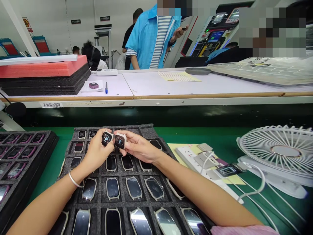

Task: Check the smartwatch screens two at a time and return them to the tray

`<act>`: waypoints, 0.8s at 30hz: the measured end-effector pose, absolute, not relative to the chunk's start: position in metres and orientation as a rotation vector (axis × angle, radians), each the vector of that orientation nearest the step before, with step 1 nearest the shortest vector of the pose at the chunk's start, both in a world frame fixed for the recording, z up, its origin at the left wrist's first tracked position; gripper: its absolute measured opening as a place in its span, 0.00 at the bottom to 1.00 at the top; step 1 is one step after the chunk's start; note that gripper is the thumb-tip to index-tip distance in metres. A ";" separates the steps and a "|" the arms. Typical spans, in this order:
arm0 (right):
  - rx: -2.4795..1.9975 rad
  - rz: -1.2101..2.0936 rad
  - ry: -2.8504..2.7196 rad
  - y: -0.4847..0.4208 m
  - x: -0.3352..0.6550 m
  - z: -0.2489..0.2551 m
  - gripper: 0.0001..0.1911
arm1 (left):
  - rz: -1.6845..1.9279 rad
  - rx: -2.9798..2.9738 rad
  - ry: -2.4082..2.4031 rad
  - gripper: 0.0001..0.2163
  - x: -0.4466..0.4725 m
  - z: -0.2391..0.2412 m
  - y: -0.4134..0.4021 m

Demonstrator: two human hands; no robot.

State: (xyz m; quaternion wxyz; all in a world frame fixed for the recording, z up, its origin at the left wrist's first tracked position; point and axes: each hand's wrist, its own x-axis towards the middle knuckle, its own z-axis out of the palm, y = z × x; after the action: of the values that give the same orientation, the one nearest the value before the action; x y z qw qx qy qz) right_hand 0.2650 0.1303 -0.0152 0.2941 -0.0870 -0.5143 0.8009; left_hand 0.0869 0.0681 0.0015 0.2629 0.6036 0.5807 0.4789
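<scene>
A person's left hand (96,147) curls its fingers around one lit watch (107,139), the right hand (139,147) around a second watch (119,141), above the far rows of a foam tray (144,131) on the green desk (48,173).

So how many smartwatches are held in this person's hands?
2: one smartwatch in the left hand and a second smartwatch in the right hand, close together above the foam tray. Another tucked behind the hands would be hidden.

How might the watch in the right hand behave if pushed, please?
The watch would probably slide rather than roll, given its squarish outline. Its glassy screen may feel slippery, and its rigid-looking case should barely bend.
</scene>
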 end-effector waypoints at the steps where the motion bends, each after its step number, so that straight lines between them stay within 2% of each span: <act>1: -0.225 2.132 -1.374 0.130 0.265 -0.015 0.23 | 1.292 1.633 1.571 0.15 0.087 0.001 0.068; 24: -0.249 2.129 -1.375 0.129 0.266 -0.013 0.24 | 1.266 1.659 1.586 0.13 0.088 0.003 0.065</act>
State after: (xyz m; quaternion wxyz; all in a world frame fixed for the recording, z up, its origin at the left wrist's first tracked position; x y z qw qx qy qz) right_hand 0.2660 0.1289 -0.0127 0.2932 -0.0933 -0.5163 0.7992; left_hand 0.0876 0.0653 0.0032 0.2573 0.6117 0.5846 0.4669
